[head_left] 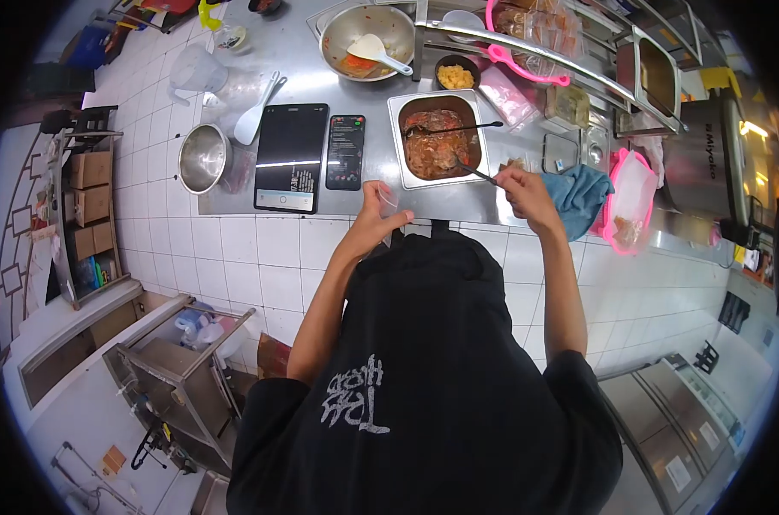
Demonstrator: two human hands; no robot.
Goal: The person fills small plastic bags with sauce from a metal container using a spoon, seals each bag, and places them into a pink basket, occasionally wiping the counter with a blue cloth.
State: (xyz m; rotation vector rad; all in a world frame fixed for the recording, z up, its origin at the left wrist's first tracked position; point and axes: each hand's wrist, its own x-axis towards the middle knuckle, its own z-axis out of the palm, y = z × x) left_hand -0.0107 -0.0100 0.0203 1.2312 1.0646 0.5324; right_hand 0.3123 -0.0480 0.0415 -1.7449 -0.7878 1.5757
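A square steel food pan [396, 105] on the table holds a reddish-brown, saucy food [437, 142]. My right hand [527, 196] is closed round the handle of a black spoon [478, 172], whose far end is sunk in the food and hidden. A second black utensil [471, 127] lies across the pan with its handle over the right rim. At the table's front edge, left of the pan, my left hand [379, 219] is curled round what looks like a clear plastic bag [389, 202]. Part of the bag hangs out of sight below the hand.
Left of the pan lie a phone [346, 153], a tablet [291, 159], a white rice paddle [250, 124] and a steel bowl [205, 160]. Behind stands a large bowl [329, 43]. A metal rail [544, 53] crosses the back right; a blue cloth [585, 196] and pink basket [614, 184] sit right.
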